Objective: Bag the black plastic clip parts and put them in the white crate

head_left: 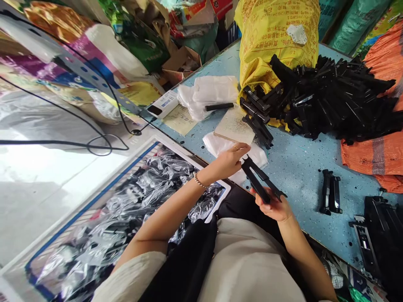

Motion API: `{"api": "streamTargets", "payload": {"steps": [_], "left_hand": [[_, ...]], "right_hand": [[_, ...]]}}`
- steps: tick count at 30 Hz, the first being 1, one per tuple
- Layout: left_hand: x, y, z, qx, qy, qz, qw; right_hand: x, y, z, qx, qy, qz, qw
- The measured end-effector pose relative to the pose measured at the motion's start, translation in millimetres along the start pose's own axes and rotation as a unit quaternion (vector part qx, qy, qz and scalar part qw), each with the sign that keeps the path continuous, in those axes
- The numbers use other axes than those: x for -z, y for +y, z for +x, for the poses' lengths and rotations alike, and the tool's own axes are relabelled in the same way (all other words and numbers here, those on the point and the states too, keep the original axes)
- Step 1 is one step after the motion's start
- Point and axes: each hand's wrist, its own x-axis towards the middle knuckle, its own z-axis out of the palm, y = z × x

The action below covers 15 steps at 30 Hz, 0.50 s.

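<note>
My right hand (274, 206) is closed around the lower end of a black plastic part (256, 182) with two long, narrow arms. The arms lie in a slim V, and the part slants up towards my other hand. My left hand (231, 159) is at the part's upper end, over a stack of thin clear plastic bags (217, 143) at the table edge. Its fingers are bent together, but whatever they pinch is hidden. A tan card (235, 126) lies on the bags. Two similar black parts (330, 192) lie side by side to the right of my right hand.
A large heap of black parts (330, 100) spills from a yellow sack (278, 33) onto the blue speckled table (292, 157). Orange sacking (374, 161) lies at right, near more black parts (385, 239). A blue-rimmed crate (91, 199) holds bagged parts at left. Black cables (63, 144) hang beyond it.
</note>
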Motion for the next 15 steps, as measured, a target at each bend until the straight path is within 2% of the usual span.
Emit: {"api": "streamTargets", "payload": {"steps": [3, 5, 7, 9, 11, 13, 14, 15], "left_hand": [[-7, 13, -5, -0.015, 0.008, -0.022, 1.0], [-14, 30, -12, -0.045, 0.009, -0.032, 0.998], [-24, 49, -21, -0.086, -0.002, -0.047, 0.995], [-33, 65, -29, -0.118, -0.015, -0.046, 0.992], [-39, 75, -36, -0.123, -0.009, -0.007, 0.992], [-38, 80, -41, -0.115, 0.004, 0.066, 0.991], [-33, 80, -44, -0.11, 0.008, 0.103, 0.989], [-25, 80, -47, -0.104, 0.008, 0.137, 0.985]], "right_hand": [[-1, -1, 20, 0.025, 0.023, 0.011, 0.999], [-3, -4, 30, 0.073, 0.112, -0.052, 0.99], [-6, -7, 37, 0.14, 0.23, -0.137, 0.953], [-11, -8, 36, 0.197, 0.302, -0.194, 0.912], [-16, -5, 30, 0.214, 0.327, -0.267, 0.881], [-22, -1, 22, 0.228, 0.344, -0.372, 0.831], [-24, 0, 19, 0.236, 0.338, -0.405, 0.816], [-27, 1, 17, 0.242, 0.323, -0.41, 0.818]]}}
